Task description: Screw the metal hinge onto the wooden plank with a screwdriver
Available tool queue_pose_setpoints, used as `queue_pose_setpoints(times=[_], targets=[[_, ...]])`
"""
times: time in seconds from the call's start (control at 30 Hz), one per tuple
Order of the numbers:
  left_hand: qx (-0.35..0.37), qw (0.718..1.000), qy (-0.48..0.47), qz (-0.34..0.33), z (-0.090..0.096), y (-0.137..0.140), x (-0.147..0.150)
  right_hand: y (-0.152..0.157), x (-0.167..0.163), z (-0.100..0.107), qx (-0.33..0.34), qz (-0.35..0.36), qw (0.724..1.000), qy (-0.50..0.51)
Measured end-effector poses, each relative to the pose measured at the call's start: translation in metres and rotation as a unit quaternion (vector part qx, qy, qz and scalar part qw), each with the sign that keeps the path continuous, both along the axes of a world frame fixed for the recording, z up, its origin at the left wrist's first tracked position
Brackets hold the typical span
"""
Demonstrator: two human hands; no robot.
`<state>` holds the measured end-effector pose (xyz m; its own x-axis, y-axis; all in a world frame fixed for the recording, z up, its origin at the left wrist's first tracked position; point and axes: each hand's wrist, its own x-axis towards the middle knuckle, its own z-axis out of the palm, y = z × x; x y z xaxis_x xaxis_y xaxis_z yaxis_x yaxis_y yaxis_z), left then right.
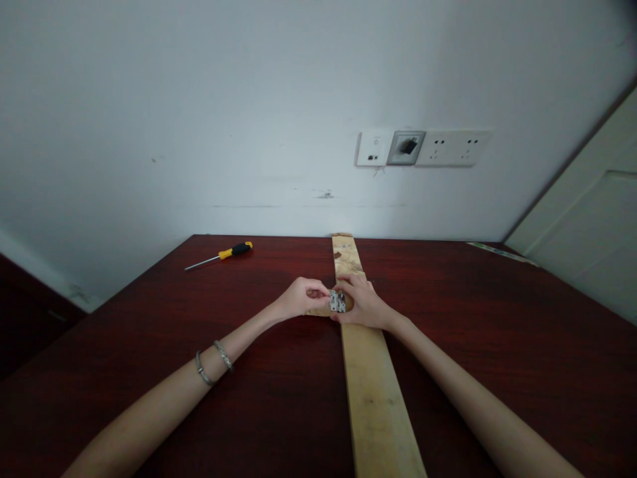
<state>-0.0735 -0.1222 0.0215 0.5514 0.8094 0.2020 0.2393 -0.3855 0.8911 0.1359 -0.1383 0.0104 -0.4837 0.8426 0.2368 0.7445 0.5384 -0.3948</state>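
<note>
Small pc. (337, 303): greyish-white w/ dark spots, approx. rectangular, at left edge of wooden plank (375, 398) on dark red desk (279, 411). L hand (300, 297): fingers nearly together at pc.'s left side, grip can't tell. R hand (367, 304): thumb + forefinger curved, half apart around pc.; firm hold unclear.

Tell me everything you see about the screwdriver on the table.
The screwdriver has a black-and-yellow handle and a slim, metallic-looking shaft. It lies on the dark red tabletop, left of the wooden board, shaft pointing left and slightly toward the camera. Only the tabletop touches it. The tip's shape is too small to tell.
</note>
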Motion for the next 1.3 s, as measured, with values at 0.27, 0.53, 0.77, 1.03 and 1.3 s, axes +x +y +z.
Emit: queue_pose_setpoints(times=[0.27, 0.53, 0.77, 1.03, 1.3], targets=[[0.041, 0.998, 0.05, 0.014, -0.002, -0.003, 0.001, 0.001, 0.0, -0.002, 0.006, -0.002, 1.0, 0.006], [0.052, 0.997, 0.05, 0.024, -0.006, -0.007, 0.005, 0.001, 0.0, -0.002, 0.001, -0.002, 1.0, 0.002], [0.047, 0.998, 0.037, 0.033, -0.009, -0.007, 0.006, 0.002, 0.001, -0.002, 0.003, -0.001, 1.0, -0.002], [0.065, 0.997, 0.03, 0.034, -0.016, -0.005, 0.006, 0.002, 0.0, -0.004, 0.012, 0.0, 1.0, 0.003], [0.081, 0.996, 0.038, 0.026, -0.015, -0.005, 0.005, 0.002, 0.0, -0.003, 0.015, 0.0, 1.0, 0.002]])
